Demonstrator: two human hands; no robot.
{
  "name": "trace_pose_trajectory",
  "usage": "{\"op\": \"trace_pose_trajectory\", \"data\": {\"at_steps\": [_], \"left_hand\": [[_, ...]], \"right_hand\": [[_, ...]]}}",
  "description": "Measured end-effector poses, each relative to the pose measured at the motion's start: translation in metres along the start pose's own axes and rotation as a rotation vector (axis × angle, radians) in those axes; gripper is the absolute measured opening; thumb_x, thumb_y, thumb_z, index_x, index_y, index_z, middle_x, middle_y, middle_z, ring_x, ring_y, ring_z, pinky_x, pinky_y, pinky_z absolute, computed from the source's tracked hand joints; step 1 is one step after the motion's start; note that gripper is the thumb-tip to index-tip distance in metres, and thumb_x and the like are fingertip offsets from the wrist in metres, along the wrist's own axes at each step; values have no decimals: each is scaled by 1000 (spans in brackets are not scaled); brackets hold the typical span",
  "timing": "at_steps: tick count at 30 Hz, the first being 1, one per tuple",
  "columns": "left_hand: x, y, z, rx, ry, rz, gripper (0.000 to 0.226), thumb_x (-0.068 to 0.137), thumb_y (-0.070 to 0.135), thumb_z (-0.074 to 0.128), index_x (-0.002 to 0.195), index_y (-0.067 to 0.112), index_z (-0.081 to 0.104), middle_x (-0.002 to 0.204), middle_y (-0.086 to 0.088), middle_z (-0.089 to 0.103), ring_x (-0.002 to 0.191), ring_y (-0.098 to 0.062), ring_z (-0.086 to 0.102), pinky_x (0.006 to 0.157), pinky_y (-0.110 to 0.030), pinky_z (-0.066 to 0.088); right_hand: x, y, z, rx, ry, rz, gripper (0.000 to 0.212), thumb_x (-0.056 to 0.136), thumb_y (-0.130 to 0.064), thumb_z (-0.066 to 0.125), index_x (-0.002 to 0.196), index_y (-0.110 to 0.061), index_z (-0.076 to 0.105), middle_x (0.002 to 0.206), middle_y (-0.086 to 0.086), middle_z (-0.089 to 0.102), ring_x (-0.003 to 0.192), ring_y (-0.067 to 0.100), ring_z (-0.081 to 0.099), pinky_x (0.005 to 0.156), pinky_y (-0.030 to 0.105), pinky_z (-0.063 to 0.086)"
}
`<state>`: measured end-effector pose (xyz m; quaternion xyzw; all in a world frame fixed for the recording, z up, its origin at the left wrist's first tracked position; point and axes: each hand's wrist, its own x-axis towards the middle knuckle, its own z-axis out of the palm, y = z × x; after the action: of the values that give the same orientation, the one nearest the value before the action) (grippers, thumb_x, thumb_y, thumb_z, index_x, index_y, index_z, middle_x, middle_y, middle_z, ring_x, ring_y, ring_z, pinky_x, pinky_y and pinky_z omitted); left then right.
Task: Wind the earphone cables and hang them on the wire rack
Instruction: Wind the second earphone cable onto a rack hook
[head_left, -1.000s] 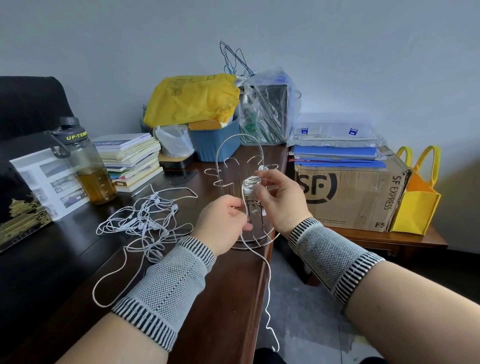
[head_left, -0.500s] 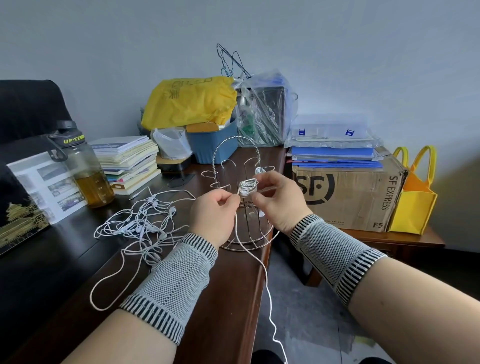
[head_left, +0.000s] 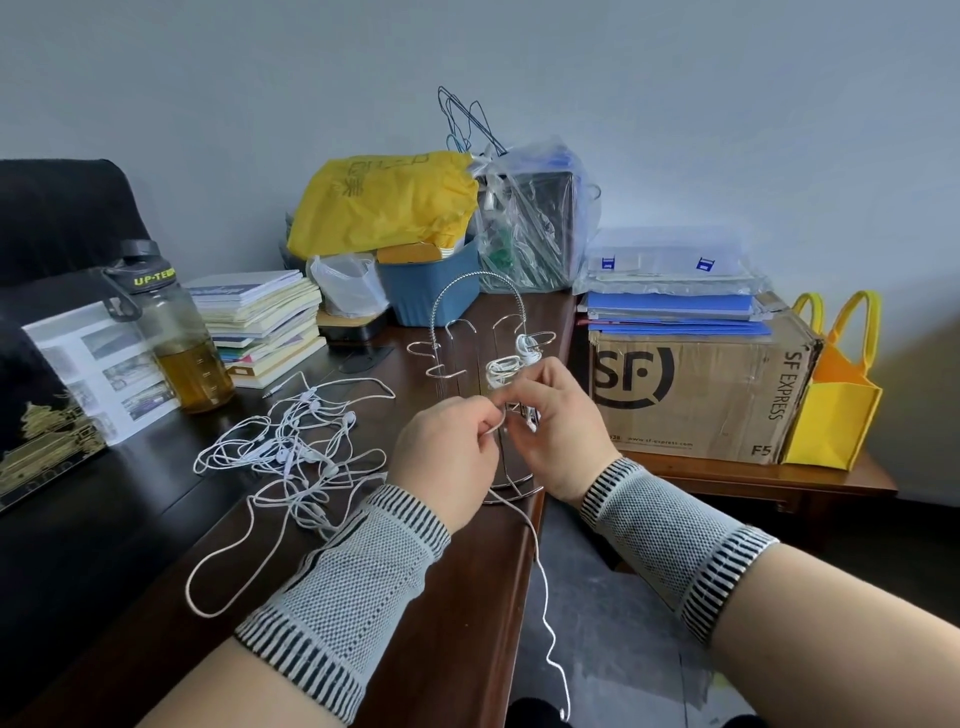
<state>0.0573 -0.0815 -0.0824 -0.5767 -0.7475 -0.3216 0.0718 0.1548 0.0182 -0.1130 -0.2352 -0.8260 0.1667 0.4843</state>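
1. Dark wooden desk (head_left: 467, 597) across the left and centre, cluttered along the wall: yellow bag (head_left: 384, 202) over a blue bin (head_left: 431, 291), clear plastic bag (head_left: 535, 228) beside it.
2. SF Express cardboard box (head_left: 696, 395) on a lower side table at right, blue folders (head_left: 675, 312) stacked on top, yellow tote bag (head_left: 836, 395) just beside it.
3. Stack of books (head_left: 260, 322) at left, amber-filled water bottle (head_left: 176, 332) standing upright next to it.
4. Tangled pile of white earphones (head_left: 296, 447) loose on the desk, left of the hands, one loop trailing toward the near edge.
5. Wire rack (head_left: 478, 332) upright at the desk's right edge, directly behind the hands, hooks curling outward.
6. Left hand (head_left: 447, 457) clenched, pinching the white earphone cable (head_left: 540, 571), which drops from the hands past the desk edge toward the floor.
7. Right hand (head_left: 561, 426) curled around the wound coil (head_left: 501, 371) of that same cable, held up in front of the rack's hooks; touching a hook or not, cannot tell.
8. Grey knit wrist supports (head_left: 670, 535) on both forearms.
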Motion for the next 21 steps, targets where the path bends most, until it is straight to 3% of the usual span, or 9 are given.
{"op": "trace_pose_trajectory", "data": {"at_steps": [3,6,8,12,16,21], "left_hand": [[-3,-4,-4,-4,-25,-48,18,90,16,60,99,26,73,86,8,69,78,-11,61,75,-22,47],[-5,-11,-10,-155,-108,-141,13,90,20,61,86,25,73,65,12,65,59,-7,61,63,-22,47],[-4,-12,-14,-448,-146,-204,14,90,21,65,78,22,73,62,7,66,50,-7,55,58,-23,46],[10,-3,-19,-1053,-12,-412,14,90,10,65,78,11,70,61,3,53,45,-7,38,52,-23,34],[21,11,-10,-981,130,-450,15,90,16,67,76,16,71,53,10,57,45,-7,41,50,-24,37],[33,23,-3,-691,210,-458,27,93,28,61,69,19,69,56,6,67,39,1,50,51,-20,43]], "right_hand": [[0,0,-1,46,60,-12,17,80,-2,71,91,-14,74,86,-17,45,78,-4,50,75,4,41],[0,-1,-2,94,54,50,10,85,-9,69,92,-16,73,90,-6,57,78,7,60,77,19,51],[0,-5,-4,181,71,133,8,87,-12,67,89,-19,71,91,-3,64,81,11,64,77,25,54],[6,-10,-7,507,108,419,18,87,-14,68,73,-25,66,77,1,71,70,13,65,64,22,55],[13,-7,-5,660,129,578,23,87,-20,67,65,-23,70,73,4,72,77,25,68,85,47,56],[24,-8,-6,706,110,729,35,88,-26,62,54,-18,68,64,1,69,70,21,64,82,49,55]]}}
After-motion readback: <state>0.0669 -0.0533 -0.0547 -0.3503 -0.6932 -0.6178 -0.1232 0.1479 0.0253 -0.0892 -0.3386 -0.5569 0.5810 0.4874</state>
